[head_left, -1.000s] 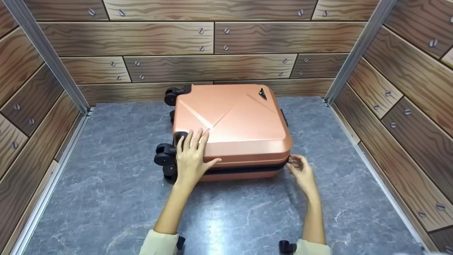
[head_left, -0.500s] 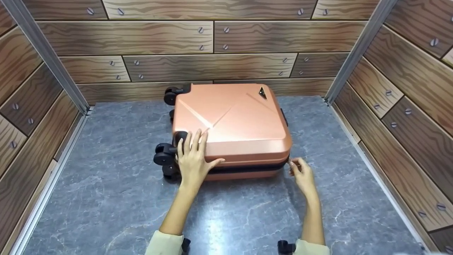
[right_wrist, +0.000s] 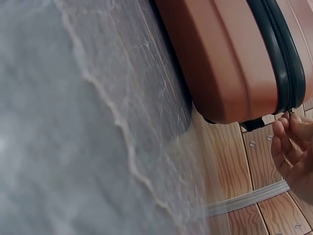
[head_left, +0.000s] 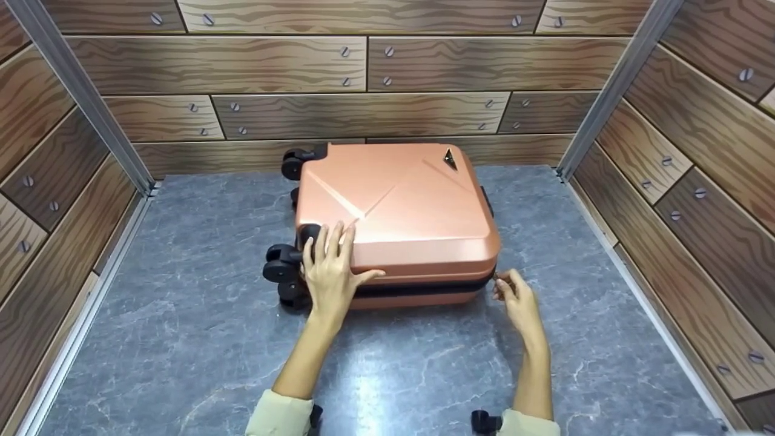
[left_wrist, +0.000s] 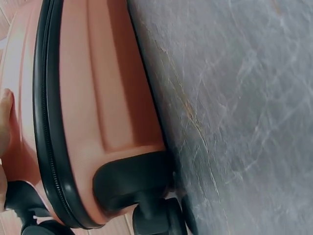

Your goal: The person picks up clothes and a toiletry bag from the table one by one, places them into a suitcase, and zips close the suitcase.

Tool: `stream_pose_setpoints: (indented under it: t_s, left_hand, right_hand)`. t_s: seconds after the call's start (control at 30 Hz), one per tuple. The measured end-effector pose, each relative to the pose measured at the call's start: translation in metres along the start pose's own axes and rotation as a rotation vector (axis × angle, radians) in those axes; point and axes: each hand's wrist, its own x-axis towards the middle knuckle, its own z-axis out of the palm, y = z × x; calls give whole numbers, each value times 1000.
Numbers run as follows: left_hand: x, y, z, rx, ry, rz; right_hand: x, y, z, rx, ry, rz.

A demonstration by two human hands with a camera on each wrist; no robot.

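Observation:
A rose-gold hard-shell suitcase (head_left: 393, 200) lies flat on the grey marbled floor, its wheels (head_left: 281, 263) pointing left. A black zipper band (right_wrist: 281, 54) runs round its side, closed along the stretch in view. My left hand (head_left: 330, 278) rests with spread, straight fingers on the near left corner of the lid, thumb out along the front side. At the near right corner my right hand (head_left: 516, 300) pinches the small metal zipper pull (right_wrist: 292, 111) between thumb and forefinger. In the left wrist view only a bit of the left hand (left_wrist: 4, 132) shows.
Wood-patterned walls (head_left: 339, 115) enclose the floor (head_left: 200, 339) at the back and both sides, with metal rails in the corners. The suitcase's far side lies close to the back wall. A black handle (right_wrist: 253, 124) shows on its right end.
My right fingers have drawn in from a looser pose to a pinch on the zipper pull. The left hand has shifted slightly right on the lid. The suitcase has stayed put.

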Motion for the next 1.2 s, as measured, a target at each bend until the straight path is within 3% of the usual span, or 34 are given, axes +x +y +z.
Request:
stream_pose_setpoints:
  t_s: [0.13,0.23,0.3,0.47,0.63,0.8,1.07,1.2]
  left_hand:
    - [2,8,-4,-12,-48,9]
    - [6,24,-3,21,-101,61]
    - [9,41,2,22,-117,121]
    - [21,94,24,-20,-123,296]
    - [36,129,41,-6,-179,393]
    - [42,136,46,-75,-218,364]
    - [44,134,46,-160,-175,307]
    - [44,137,46,-183,-160,293]
  right_hand:
    - [-3,-17,-1,51,-18,14]
    - [-4,-31,0,40,-17,51]
    - [-4,-36,0,20,-15,81]
    - [2,-14,-2,-101,-28,119]
    - [1,-4,-2,-185,-23,109]
    - [0,-5,-2,-272,7,57]
    - [3,-7,-3,-451,1,-12]
    - [1,-8,-6,-489,1,-45]
